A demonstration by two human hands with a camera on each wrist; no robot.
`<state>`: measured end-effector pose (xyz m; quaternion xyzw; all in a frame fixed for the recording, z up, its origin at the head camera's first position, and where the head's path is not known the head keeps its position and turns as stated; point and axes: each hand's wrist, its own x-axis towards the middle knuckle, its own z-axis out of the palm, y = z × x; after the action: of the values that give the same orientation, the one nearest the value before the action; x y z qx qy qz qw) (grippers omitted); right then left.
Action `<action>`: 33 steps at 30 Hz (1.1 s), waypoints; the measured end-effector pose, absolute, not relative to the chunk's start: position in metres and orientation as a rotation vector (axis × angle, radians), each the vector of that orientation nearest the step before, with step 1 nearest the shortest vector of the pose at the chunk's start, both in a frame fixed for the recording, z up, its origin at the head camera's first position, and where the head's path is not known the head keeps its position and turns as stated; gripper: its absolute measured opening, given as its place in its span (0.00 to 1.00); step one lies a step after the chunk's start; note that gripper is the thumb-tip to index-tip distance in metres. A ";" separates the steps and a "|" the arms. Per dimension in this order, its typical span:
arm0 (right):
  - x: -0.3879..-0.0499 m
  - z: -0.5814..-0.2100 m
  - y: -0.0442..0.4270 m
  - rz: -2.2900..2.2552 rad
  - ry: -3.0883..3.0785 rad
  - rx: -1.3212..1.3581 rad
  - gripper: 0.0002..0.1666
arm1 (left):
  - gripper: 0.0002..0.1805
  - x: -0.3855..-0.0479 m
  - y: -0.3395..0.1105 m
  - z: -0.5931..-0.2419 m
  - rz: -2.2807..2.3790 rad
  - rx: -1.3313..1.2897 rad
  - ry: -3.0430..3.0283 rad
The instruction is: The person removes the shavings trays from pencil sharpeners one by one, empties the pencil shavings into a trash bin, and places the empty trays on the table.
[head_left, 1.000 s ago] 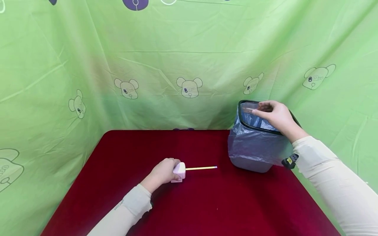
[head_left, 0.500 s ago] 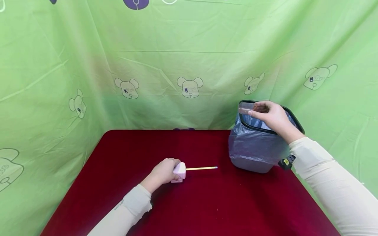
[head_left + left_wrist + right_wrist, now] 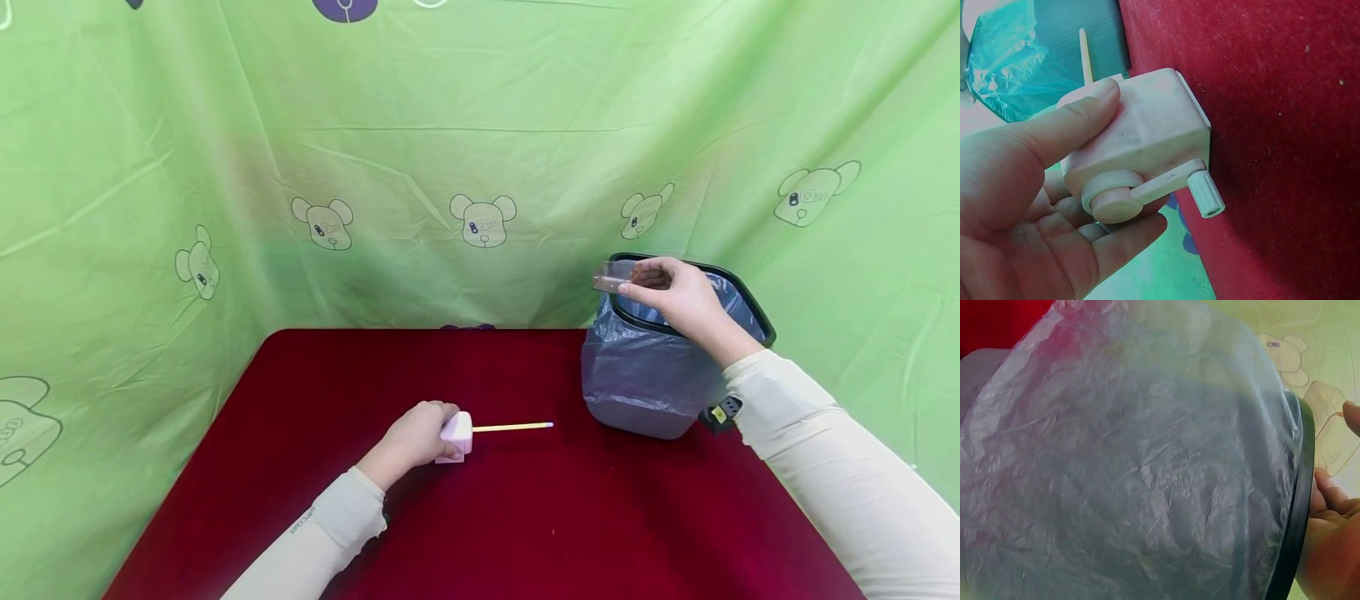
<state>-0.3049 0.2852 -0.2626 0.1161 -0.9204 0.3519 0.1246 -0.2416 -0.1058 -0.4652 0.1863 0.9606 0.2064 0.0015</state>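
Observation:
On the table, my left hand (image 3: 411, 435) grips a pale pink hand-crank pencil sharpener (image 3: 459, 433). A yellow pencil (image 3: 512, 427) sticks out of it to the right. In the left wrist view the thumb lies on the sharpener's top, and its crank handle (image 3: 1205, 192) faces the camera. My right hand (image 3: 684, 302) pinches a small clear plastic box (image 3: 613, 277) between thumb and fingers, above the left part of the bin's mouth. In the right wrist view that hand shows only in part at the right edge, behind the bin's rim (image 3: 1299, 506).
A grey bin (image 3: 637, 421) lined with a translucent bag (image 3: 648, 371) stands at the table's back right corner. The table (image 3: 360, 367) has a dark red cover. Green curtains (image 3: 397, 125) with bear prints hang around it.
My right hand has moved left with the clear plastic box, from inside the bin's mouth to its left rim and just past it. The left hand, sharpener and pencil have stayed put.

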 end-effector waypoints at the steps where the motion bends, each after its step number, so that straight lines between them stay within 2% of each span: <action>1: -0.304 -0.263 0.284 1.037 -2.681 0.344 0.39 | 0.35 -0.242 -0.106 -0.465 0.648 0.586 3.016; 33: -0.296 -0.265 0.258 1.163 -2.597 0.472 0.31 | 0.37 -0.241 -0.105 -0.464 0.656 0.584 3.011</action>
<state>-0.2956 0.2577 -0.2653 0.1623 -0.8929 0.3998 0.1282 -0.2415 -0.1054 -0.4635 0.1861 0.9600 0.2091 0.0026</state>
